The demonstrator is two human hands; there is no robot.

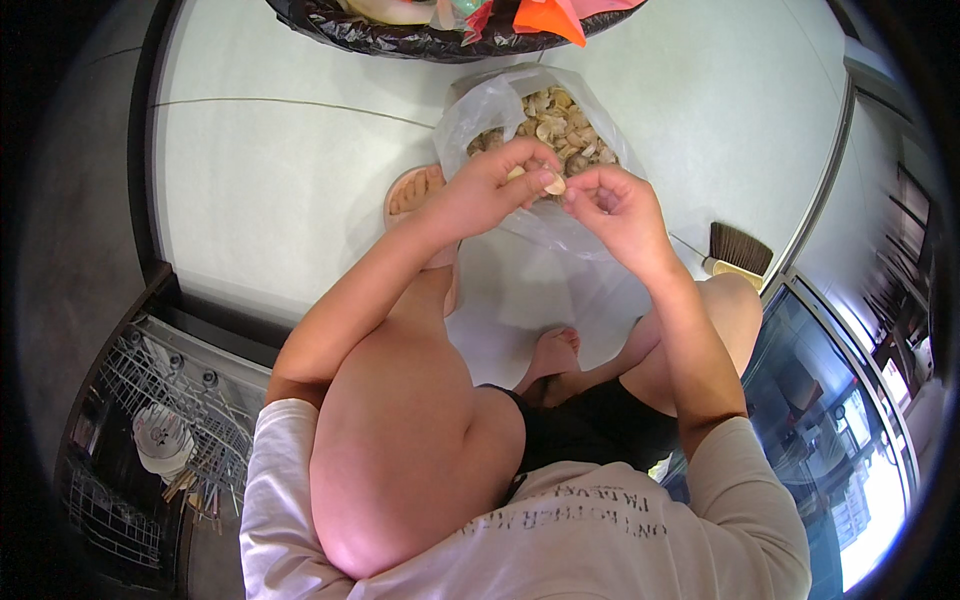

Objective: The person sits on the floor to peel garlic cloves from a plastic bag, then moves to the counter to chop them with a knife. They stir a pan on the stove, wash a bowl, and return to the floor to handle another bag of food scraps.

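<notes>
My left hand (484, 187) holds a pale garlic clove (555, 184) between thumb and fingers. Another whitish piece, partly hidden, shows inside that hand. On the other side, my right hand (621, 217) pinches at the clove's end with thumb and forefinger; whether a bit of skin is between them is too small to tell. Both hands are above the near side of a translucent plastic bag (476, 109), which stands with its mouth open on the floor. Papery garlic skins (559, 124) fill it, with some darker garlic bulbs (579, 163) among them.
Beyond the bag stands a bin lined with a black plastic bag (420, 45), holding colourful waste. A brush (739, 251) lies on the tiled floor (300, 180) at right, near a glass-fronted cabinet (810, 420). An open rack drawer (187, 397) with bowls (161, 439) is at left.
</notes>
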